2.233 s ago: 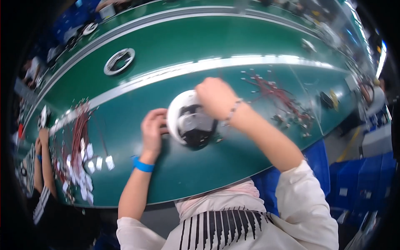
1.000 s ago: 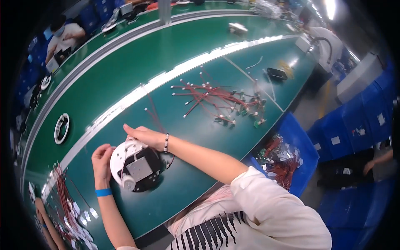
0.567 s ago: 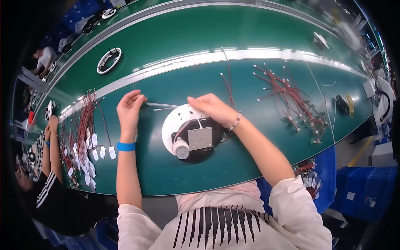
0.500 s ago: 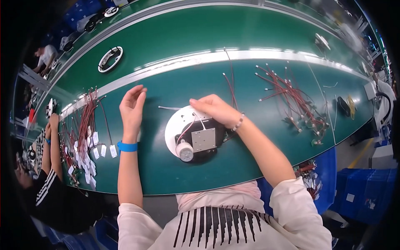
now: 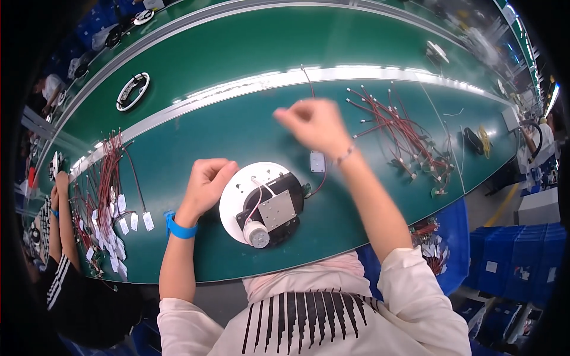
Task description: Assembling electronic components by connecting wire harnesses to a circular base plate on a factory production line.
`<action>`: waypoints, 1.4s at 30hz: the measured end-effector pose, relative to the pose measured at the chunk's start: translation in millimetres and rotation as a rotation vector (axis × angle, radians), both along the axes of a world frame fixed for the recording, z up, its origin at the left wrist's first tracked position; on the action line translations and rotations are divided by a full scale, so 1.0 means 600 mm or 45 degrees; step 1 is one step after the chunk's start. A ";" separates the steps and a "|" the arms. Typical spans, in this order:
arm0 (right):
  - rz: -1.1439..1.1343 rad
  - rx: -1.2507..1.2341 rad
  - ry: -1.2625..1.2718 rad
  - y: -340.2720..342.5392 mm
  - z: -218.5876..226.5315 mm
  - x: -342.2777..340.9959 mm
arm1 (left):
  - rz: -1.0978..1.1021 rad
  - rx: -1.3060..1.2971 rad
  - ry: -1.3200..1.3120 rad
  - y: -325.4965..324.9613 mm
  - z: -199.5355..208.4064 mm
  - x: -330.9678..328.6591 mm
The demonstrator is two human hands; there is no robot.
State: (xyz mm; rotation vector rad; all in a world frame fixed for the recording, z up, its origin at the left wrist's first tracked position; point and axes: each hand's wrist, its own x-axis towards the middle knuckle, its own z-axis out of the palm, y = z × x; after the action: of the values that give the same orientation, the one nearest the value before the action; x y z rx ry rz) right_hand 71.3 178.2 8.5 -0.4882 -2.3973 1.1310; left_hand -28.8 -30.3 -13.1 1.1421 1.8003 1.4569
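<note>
The left hand [image 5: 208, 183] has its fingers curled in with the thumb laid along them, almost no gap, the thumb tip right at the far-left rim of a round white disc assembly [image 5: 230, 210]. The assembly lies on the dark green tabletop [image 5: 332, 225], to the right of those fingers and slightly nearer the body, so the left hand is the closer one. The disc has no long axis; a square silver metal plate [image 5: 278, 209] sits over its black right side, and a pale cylindrical motor [image 5: 257, 235] faces the body, on the side away from the left fingertips. The right hand [image 5: 317, 123] is beyond and right of the disc, apart from it, fingers folded and thumb side pointing left. Motion blur on the right and curled fingers on the left leave me unable to tell whether either pinches anything.

Nearer the body from the right fingers lies a small pale rectangular module [image 5: 317, 161] on a dark red wire; farther right of them, a spread of dark red wires [image 5: 398, 124]. Left of the left fingers, a stretch of green separates them from red wires with white tags [image 5: 110, 178]. The table's near edge runs just bodyward of the motor.
</note>
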 end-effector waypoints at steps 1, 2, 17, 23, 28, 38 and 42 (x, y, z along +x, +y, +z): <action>-0.150 0.303 -0.039 0.031 -0.001 -0.003 | 0.027 0.001 -0.034 0.000 0.001 0.000; -0.294 0.657 -0.194 0.066 0.000 0.003 | 0.010 0.015 -0.034 0.007 0.009 0.003; 0.325 0.757 -0.441 0.050 -0.012 0.067 | 0.011 0.058 -0.036 0.007 0.001 0.005; 0.318 0.881 -0.266 0.044 0.007 0.106 | -0.029 0.070 -0.060 0.013 -0.006 0.000; 0.279 0.731 0.039 0.012 0.066 0.072 | 0.004 0.100 -0.167 0.008 -0.001 0.006; 0.181 0.993 -0.198 -0.024 -0.047 -0.085 | -0.127 0.018 -0.206 0.009 -0.007 0.006; 0.238 1.086 -0.187 -0.030 -0.046 -0.086 | -0.160 0.054 -0.259 0.011 -0.001 0.004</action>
State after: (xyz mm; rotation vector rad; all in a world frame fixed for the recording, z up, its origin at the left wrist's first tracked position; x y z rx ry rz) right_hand 19.4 160.5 -19.3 -0.0539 -2.7899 0.0548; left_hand -26.1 -23.8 -13.8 1.0657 1.5394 1.4857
